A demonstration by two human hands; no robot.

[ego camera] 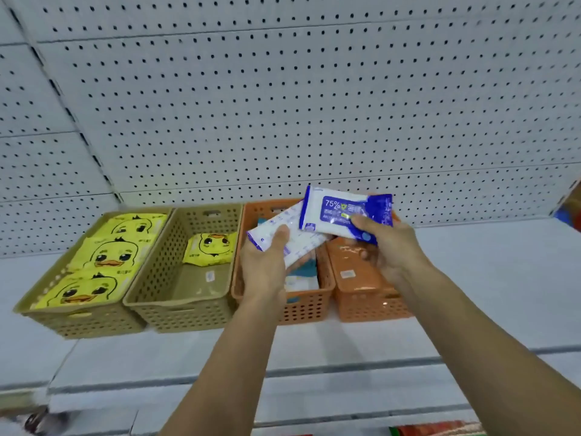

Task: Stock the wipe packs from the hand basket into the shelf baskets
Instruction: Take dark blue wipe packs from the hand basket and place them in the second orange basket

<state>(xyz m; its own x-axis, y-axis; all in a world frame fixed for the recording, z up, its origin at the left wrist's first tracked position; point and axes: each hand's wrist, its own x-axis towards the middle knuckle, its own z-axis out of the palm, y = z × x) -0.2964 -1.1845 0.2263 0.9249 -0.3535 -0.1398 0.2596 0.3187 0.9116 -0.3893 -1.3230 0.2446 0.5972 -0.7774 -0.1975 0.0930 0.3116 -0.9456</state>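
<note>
My hands hide much of the orange basket (309, 305); left hand (262, 269) and right hand (391, 247) each grip a blue wipe pack (342, 212)

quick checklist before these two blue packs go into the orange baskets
1. Left hand has a grip on its pack: ok.
2. Right hand has a grip on the 75% pack: ok.
3. Packs above the orange baskets, not the tan ones: ok.
4. Room in left orange basket: cannot tell, hands hide most of it; some packs already inside.
5. Room in right orange basket: ok, visible floor looks bare.
6. Hand basket within reach for more: cannot tell, out of view.
</note>
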